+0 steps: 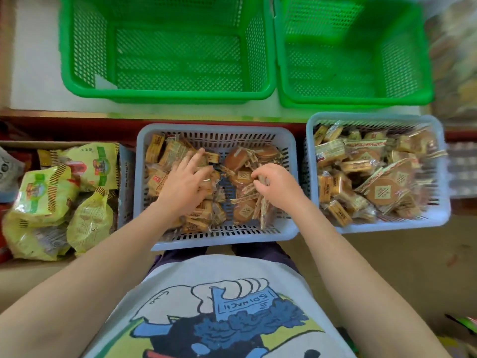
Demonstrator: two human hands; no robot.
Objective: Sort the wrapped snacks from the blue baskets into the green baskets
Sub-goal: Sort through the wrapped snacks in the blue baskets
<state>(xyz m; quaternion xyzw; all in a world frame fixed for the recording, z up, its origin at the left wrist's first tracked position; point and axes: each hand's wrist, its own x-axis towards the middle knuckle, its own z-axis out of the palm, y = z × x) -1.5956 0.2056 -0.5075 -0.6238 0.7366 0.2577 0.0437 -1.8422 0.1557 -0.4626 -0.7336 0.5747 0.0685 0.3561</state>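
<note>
Wrapped snacks [374, 174] fill two blue baskets [322, 125]; green baskets [165, 95] hold none.

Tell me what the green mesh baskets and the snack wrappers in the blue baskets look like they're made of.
Green mesh baskets: apparently moulded plastic, slightly glossy, judging by the uniform perforated walls and rounded rims. Snack wrappers: seemingly thin clear plastic film with printed bands, given the crinkles, glints and cakes visible through them. Pale blue slotted baskets: likely plastic too.

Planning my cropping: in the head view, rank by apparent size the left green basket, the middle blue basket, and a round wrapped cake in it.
1. Left green basket
2. Middle blue basket, though it sits nearer the camera
3. Round wrapped cake
</note>
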